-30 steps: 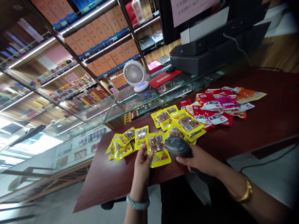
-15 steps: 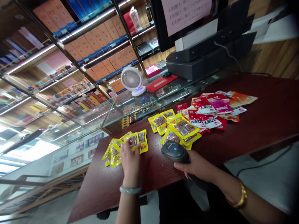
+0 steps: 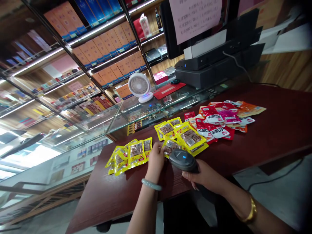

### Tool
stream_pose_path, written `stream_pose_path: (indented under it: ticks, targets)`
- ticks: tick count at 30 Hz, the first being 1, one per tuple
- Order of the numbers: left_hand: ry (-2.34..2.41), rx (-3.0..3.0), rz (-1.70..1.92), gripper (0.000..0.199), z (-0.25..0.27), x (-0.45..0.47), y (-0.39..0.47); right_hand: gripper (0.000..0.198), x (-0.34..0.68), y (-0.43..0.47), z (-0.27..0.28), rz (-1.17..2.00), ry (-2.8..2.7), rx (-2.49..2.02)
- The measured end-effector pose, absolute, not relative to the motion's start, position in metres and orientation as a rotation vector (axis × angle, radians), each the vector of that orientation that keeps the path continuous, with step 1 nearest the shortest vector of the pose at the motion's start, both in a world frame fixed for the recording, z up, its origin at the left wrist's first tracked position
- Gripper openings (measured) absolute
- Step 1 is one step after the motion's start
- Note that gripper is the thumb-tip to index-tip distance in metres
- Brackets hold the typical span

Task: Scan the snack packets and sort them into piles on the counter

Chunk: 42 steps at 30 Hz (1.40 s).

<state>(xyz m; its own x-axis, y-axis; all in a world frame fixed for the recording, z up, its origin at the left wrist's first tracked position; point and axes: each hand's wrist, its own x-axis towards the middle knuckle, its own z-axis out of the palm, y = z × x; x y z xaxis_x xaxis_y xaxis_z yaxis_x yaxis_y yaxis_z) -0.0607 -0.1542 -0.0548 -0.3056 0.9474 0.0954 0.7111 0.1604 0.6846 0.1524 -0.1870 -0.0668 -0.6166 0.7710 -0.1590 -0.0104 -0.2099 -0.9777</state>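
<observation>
My right hand [image 3: 204,175] grips a black handheld barcode scanner [image 3: 184,160], its head showing a blue light. At the left edge of a yellow snack packet [image 3: 171,147], the fingers of my left hand [image 3: 156,160] are closed, pinching it. That packet lies just beyond the scanner head, with a barcode on its upper face. Beside it rests a pile of similar yellow packets [image 3: 191,137]. Left of my left hand is a second group of yellow packets [image 3: 136,152], overlapping each other on the dark red table [image 3: 117,198].
Red, pink and orange packets [image 3: 216,120] are heaped farther right on the table. Behind stands a glass display counter [image 3: 156,113] with a white fan [image 3: 139,86], a red mat [image 3: 169,90] and a black register unit [image 3: 202,71]. Shelves of orange boxes [image 3: 109,42] line the back.
My left hand has moved right, from the left group of yellow packets to one by the scanner, which has shifted slightly left. My right hand still holds the scanner in nearly the same place.
</observation>
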Motion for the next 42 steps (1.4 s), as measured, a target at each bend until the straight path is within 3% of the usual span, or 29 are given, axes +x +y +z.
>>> stream_pose_path:
  ticks: [9,17,23,28,31,35,39,42]
  targets:
    - [1.980,1.327,1.164,0.021,-0.059,-0.080,-0.191,0.040,0.150,-0.186,-0.067,1.856,-1.472,-0.941]
    - [2.007,1.376,1.151,0.013,-0.063,-0.077,-0.195,0.044,0.148,-0.186,-0.066,1.845,-1.482,-0.975]
    - [1.910,1.250,1.176,0.027,-0.068,-0.084,-0.186,0.042,0.147,-0.184,-0.066,1.884,-1.466,-0.964]
    - [2.257,1.336,1.127,0.025,-0.038,-0.148,-0.168,0.038,0.150,-0.185,-0.064,1.875,-1.485,-0.965]
    - [2.597,1.426,0.890,0.027,-0.008,-0.192,-0.159,0.036,0.151,-0.186,-0.062,1.885,-1.471,-0.960]
    - [2.898,1.627,0.801,0.040,0.017,-0.197,-0.150,0.032,0.149,-0.186,-0.063,1.889,-1.463,-0.937]
    - [2.528,1.909,0.782,0.025,0.001,-0.142,-0.135,0.030,0.149,-0.184,-0.065,1.894,-1.476,-0.913]
    - [2.337,2.000,0.619,0.038,-0.019,-0.099,-0.117,0.033,0.149,-0.184,-0.066,1.914,-1.457,-0.896]
